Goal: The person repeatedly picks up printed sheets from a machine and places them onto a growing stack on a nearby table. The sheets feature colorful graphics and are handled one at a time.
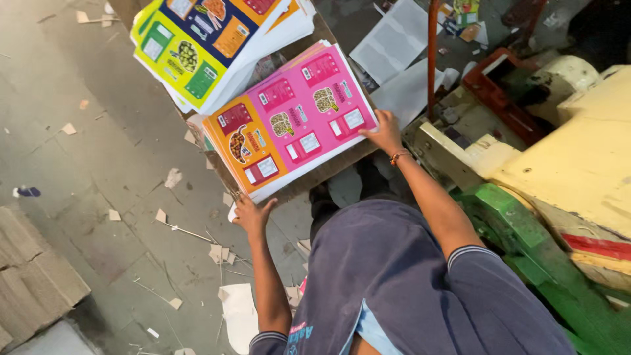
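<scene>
Pink printed sheets (289, 121) gripped at opposite edges by outstretched left hand (252, 213) and right hand (384, 133)

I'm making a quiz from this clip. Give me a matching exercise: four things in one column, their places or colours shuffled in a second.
1. left hand
2. right hand
3. pink and orange printed sheets
4. machine frame

a. green, beside the right arm
b. at the stack's near corner
c. on the brown board
d. on the stack's far edge

Pairs: 1-b, 2-d, 3-c, 4-a
</scene>
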